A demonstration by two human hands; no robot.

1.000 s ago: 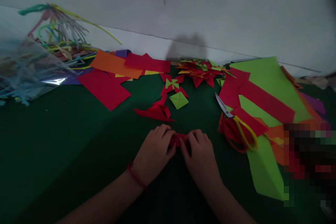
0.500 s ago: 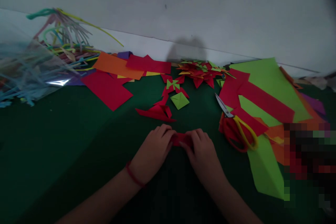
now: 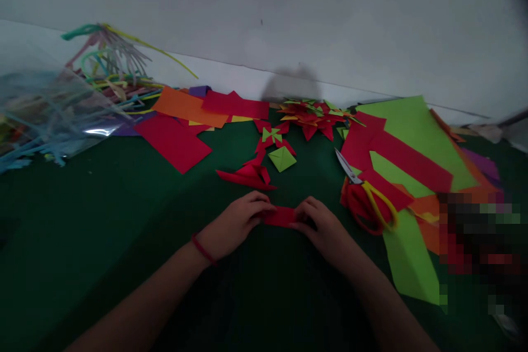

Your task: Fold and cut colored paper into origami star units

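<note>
Between my two hands lies a small folded strip of red paper [image 3: 280, 216], low over the green table surface [image 3: 264, 297]. My left hand [image 3: 237, 221] pinches its left end, fingertips on top; a red band circles that wrist. The right end is held between the thumb and fingers of my right hand [image 3: 319, 225]. Just beyond the strip rest a folded red paper piece [image 3: 247, 175] and a green folded paper square [image 3: 282, 159]. Farther back is a red paper shape with a green pinwheel-like piece [image 3: 271, 135] on it.
Scissors [image 3: 367, 192] with red and yellow handles lie on red paper to the right, beside large green sheets [image 3: 412, 264]. Layered folded paper pieces [image 3: 313, 115] sit at the back. At left are red paper [image 3: 175, 143], orange paper [image 3: 185, 107] and a clear bag [image 3: 78, 104] with pipe cleaners.
My hands have moved apart toward the strip's ends, so more of the red paper shows between them. The view has shifted slightly. The other papers and scissors stay in place.
</note>
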